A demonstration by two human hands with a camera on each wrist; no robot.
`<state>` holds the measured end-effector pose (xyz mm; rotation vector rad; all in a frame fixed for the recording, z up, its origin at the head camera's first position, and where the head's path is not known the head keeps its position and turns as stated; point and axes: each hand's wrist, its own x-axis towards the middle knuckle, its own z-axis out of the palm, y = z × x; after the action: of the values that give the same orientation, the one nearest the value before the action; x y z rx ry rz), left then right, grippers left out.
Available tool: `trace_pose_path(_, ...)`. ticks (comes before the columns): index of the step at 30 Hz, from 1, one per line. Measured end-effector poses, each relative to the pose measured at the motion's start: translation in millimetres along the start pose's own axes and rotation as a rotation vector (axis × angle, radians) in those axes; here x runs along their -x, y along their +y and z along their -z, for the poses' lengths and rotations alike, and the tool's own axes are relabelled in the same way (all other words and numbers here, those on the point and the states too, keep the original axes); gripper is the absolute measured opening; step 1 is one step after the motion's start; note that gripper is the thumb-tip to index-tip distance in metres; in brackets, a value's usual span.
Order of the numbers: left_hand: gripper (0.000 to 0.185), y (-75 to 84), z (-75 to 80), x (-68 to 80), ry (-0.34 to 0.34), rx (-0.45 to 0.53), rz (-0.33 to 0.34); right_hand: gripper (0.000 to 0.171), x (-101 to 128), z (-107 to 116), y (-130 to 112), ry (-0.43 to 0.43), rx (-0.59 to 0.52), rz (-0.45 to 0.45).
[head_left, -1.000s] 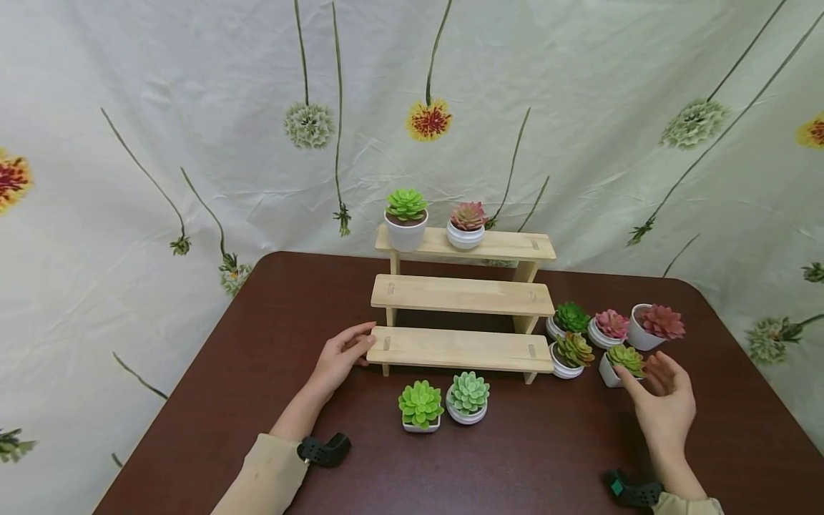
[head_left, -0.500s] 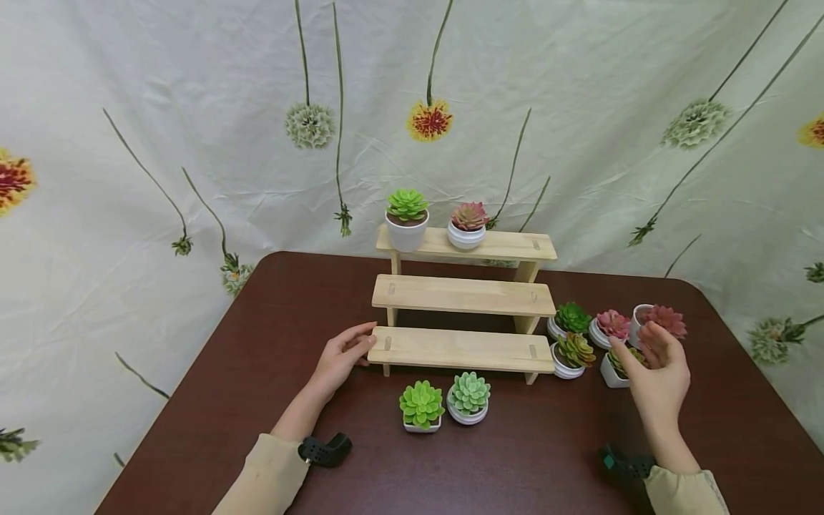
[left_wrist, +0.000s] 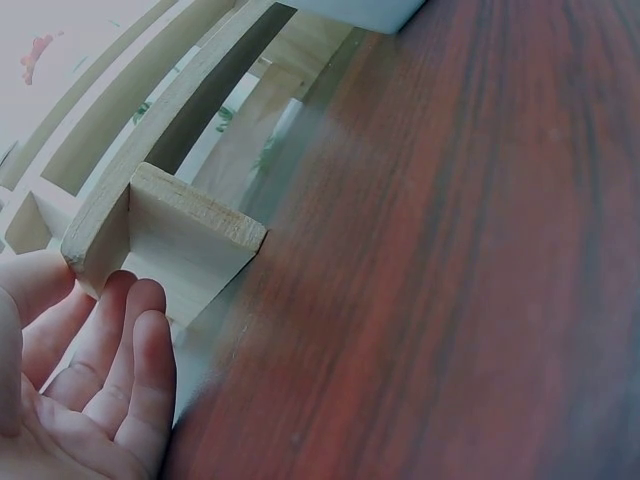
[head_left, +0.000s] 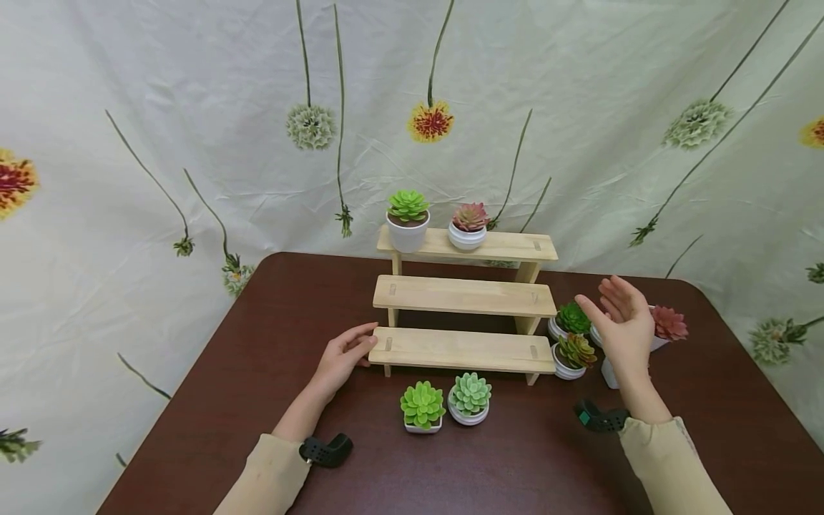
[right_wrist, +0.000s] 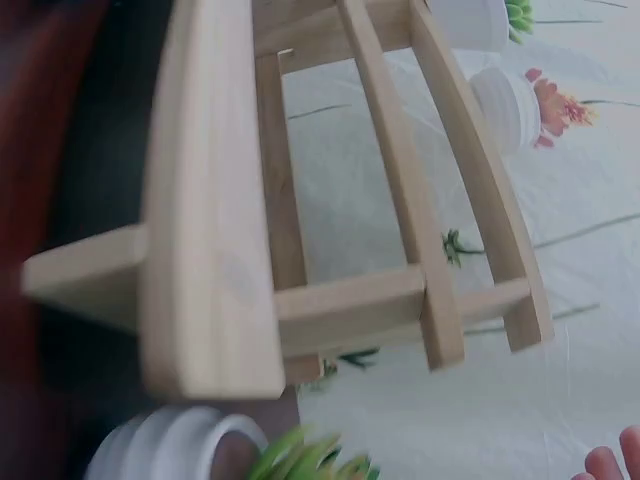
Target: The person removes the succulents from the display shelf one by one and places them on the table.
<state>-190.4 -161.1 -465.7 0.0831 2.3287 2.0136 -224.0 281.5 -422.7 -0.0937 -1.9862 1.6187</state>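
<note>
I saw the left hand (head_left: pixel 341 355) resting open against the left end of the stand's (head_left: pixel 463 297) bottom step, fingers relaxed and touching the wood, nothing held. The right hand (head_left: pixel 621 329) hung in the air just right of the stand, above a cluster of potted succulents on the counter (head_left: pixel 257 343), its grip open with fingers straight and holding nothing. Of that cluster, a red plant (head_left: pixel 668 323) showed right of the hand, a dark green one (head_left: pixel 571 317) and a mixed one (head_left: pixel 573 352) sat beside the stand's right leg. Two green pots (head_left: pixel 421 408) (head_left: pixel 468 398) stood in front of the stand; two more (head_left: pixel 408 219) (head_left: pixel 468 224) sat on its top step.
</note>
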Motion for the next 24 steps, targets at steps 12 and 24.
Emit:
trace_pose_path(12, 0.043, -10.4, -0.1, -3.5, 0.02, -0.02, -0.041, 0.065, 0.3, -58.6, -78.9, -0.112, 0.021, 0.023)
trace_pose_path(24, 0.043, -9.7, 0.5, -2.2, 0.016, -0.01, -0.041, 0.07, -11.3, -102.2, -94.8, -0.271, 0.072, 0.074)
